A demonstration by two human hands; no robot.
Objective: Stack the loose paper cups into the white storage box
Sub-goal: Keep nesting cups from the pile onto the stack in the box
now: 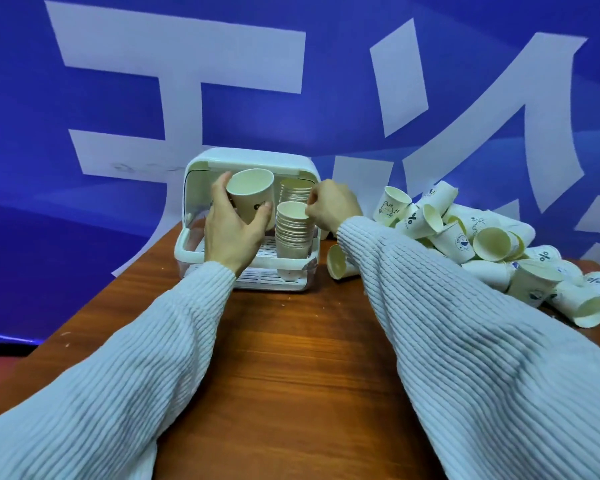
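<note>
Head view looks down over a brown wooden table toward a white storage box standing at its far edge, its front open and a slotted tray floor showing inside. Within the box, on the right, a tall stack of paper cups stands upright, and a second stack rises just behind it. The left hand is curled round a single paper cup, thumb on the near side and fingers on the far side, holding it tilted with its mouth toward the camera, in the box's opening to the left of the stacks. The right hand has its fingertips pinching the rim of the front stack's top cup. To the right of the box a pile of loose cups lies jumbled on the table, and one cup lies on its side just beside the box. Both arms wear white ribbed sleeves. A blue banner with large white characters fills the background.
</note>
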